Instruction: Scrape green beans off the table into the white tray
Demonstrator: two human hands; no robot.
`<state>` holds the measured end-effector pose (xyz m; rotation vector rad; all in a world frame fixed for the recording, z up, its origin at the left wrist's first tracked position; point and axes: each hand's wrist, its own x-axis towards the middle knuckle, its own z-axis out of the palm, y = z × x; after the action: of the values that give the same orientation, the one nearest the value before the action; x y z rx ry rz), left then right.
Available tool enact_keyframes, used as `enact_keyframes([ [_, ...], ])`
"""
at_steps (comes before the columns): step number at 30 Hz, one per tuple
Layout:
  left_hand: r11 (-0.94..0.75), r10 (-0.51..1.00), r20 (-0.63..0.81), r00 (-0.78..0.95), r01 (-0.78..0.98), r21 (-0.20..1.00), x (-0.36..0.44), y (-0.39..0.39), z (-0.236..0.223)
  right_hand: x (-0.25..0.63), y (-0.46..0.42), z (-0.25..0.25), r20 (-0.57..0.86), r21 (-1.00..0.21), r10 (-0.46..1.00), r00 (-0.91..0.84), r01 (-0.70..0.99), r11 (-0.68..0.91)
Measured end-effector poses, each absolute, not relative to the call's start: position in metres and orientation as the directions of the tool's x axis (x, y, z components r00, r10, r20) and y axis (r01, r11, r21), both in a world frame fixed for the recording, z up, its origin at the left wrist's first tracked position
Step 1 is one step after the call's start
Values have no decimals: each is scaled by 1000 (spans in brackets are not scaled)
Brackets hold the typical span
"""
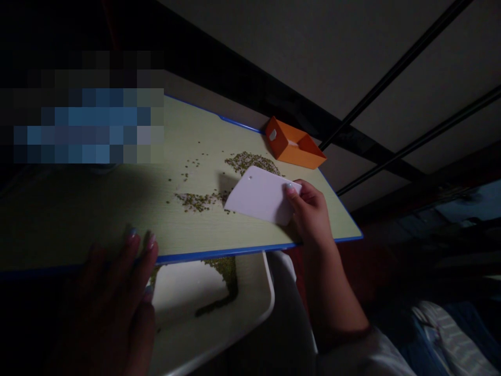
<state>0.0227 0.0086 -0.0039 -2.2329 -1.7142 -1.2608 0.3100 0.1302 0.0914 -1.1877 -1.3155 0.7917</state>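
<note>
My right hand (313, 211) is closed on a flat white plastic scraper (260, 196), thumb on its upper face. The scraper has a small hole near one corner and is tilted over the pale tabletop (203, 230). Just behind it lies a heap of small greenish grains (252, 161), and a smaller patch of grains (198, 201) is by its left corner. My left hand (121, 292) is in shadow at the table's front edge, fingers stretched and apart. Beside its thumb is a white tub (270, 292) below the edge, with more green grains (227, 282) inside.
An orange open box (299, 149) stands at the table's far right corner. Blue edging (235, 252) runs along the tabletop. A wall with dark bars rises behind. Striped cloth (450, 334) lies at lower right. A blurred-out patch covers the upper left.
</note>
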Motion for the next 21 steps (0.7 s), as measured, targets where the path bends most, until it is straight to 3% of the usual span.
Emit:
enact_keyframes([
  [21, -327, 825, 564, 45, 851, 411, 19, 7, -4, 293, 111, 87, 102, -981, 994, -27, 161, 105],
])
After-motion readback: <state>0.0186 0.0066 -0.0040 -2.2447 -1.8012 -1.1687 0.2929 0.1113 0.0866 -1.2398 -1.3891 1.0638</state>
